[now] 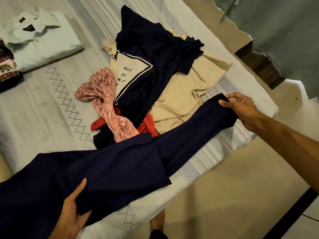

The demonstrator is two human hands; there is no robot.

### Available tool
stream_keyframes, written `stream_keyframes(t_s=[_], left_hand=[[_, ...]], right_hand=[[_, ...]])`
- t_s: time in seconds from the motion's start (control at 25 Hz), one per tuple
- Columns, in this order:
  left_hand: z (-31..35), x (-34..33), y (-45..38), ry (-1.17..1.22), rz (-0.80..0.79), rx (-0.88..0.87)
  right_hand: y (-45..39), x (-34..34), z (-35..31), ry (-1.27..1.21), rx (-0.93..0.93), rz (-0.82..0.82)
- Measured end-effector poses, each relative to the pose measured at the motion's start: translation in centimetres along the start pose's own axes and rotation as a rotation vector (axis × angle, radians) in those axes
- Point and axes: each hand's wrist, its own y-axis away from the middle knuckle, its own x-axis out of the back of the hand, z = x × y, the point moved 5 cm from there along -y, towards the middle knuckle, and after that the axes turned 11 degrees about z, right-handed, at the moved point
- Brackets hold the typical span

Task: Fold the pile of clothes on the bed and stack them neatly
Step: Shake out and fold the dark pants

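Two hands: I am seeing both gripping one navy garment (110,168) stretched across the near edge of the bed (51,107).
Right fingers (224,101): pinching the garment's far end at 3 o'clock, thumb and fingertips closing on the cloth.
Right hand (241,107): reaching in from 4 o'clock, forearm trailing to the frame edge.
Left fingers (82,185): curling round a bunched fold at 7 o'clock, thumb lying on top.
Left hand (72,213): coming in from the bottom edge.
Pile (155,75): sitting unfolded at centre, just past the garment; I am making out dark navy, beige, pink floral and red pieces overlapping.
Folded white shirt (43,42): lying at 10 o'clock, well apart from the pile.
Patterned cloth (7,69): touching the shirt's left side at 9 o'clock.
Floor (241,195): showing at 5 o'clock beside the bed.
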Motion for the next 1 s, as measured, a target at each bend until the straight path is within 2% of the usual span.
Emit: stream_keyframes(t_s=[0.08,0.12,0.24,0.28,0.48,0.56,0.64,0.68,0.8,0.92,1.0], left_hand=[[0.0,0.0,0.1,0.02,-0.005,0.018],[0.0,-0.2,0.3,0.027,-0.015,0.025],[0.1,-0.5,0.7,0.048,-0.031,0.036],[0.2,-0.6,0.7,0.053,-0.031,0.037],[0.4,-0.5,0.9,0.04,0.002,0.052],[0.5,-0.6,1.0,-0.001,0.008,0.046],[0.6,-0.8,1.3,-0.071,0.011,0.038],[0.7,-0.9,1.5,-0.105,-0.001,0.033],[1.3,-1.8,2.5,-0.138,-0.059,0.005],[2.0,-3.9,4.7,-0.19,-0.065,-0.037],[2.6,-6.1,6.8,-0.238,-0.086,-0.068]], right_hand=[[-0.8,-0.5,-0.1,0.048,0.069,0.063],[-1.1,-0.9,0.5,0.088,0.04,0.065],[0.1,-2.2,3.1,0.246,-0.215,-0.128],[0.9,-2.3,3.8,0.296,-0.232,-0.196],[2.6,0.3,5.7,0.289,0.066,-0.16],[2.4,1.8,6.3,0.447,0.17,-0.14],[1.7,2.8,7.7,0.643,0.183,-0.172],[1.5,2.9,8.1,0.652,0.131,-0.196],[1.2,1.8,6.6,0.443,0.0,-0.18],[0.3,0.0,4.5,0.312,0.026,-0.097],[-0.1,-0.9,4.3,0.322,0.054,-0.02]])
